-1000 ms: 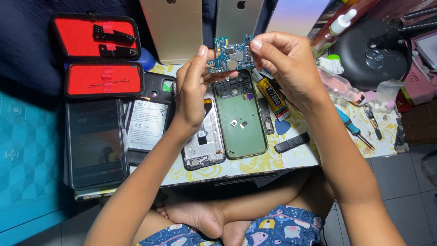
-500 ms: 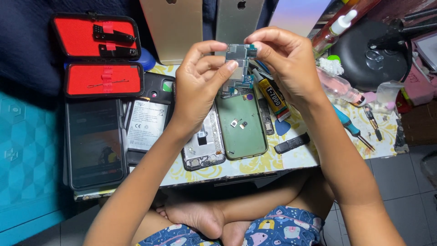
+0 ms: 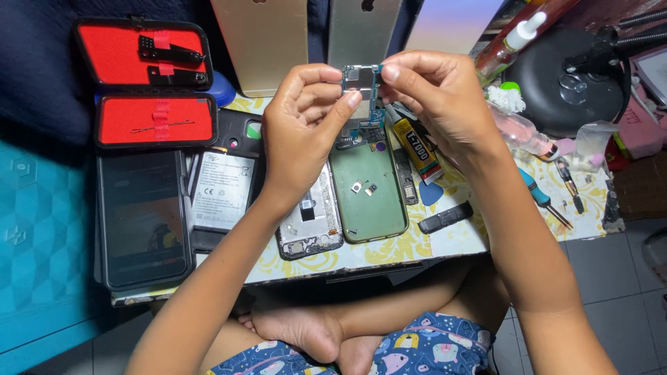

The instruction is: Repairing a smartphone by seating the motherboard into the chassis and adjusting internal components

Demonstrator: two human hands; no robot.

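Note:
Both my hands hold a small blue phone circuit board (image 3: 363, 83) up above the table. My left hand (image 3: 306, 132) pinches its left edge with thumb and fingers; my right hand (image 3: 438, 104) grips its right edge. Below the board lies an opened phone with a green back plate (image 3: 368, 191) carrying two tiny loose parts. Next to it, under my left wrist, is a bare phone frame (image 3: 313, 229).
An open red-lined tool case (image 3: 149, 83) sits at far left, a dark phone screen (image 3: 142, 219) and a battery (image 3: 222, 191) below it. A glue tube (image 3: 417, 146), a black strip (image 3: 445, 217), screwdrivers (image 3: 545, 198), bottles and a black lamp base (image 3: 563, 76) crowd the right.
Both hands lifted the board and turned it from lying flat over the green phone to standing upright between my fingertips; my left hand closed onto its edge.

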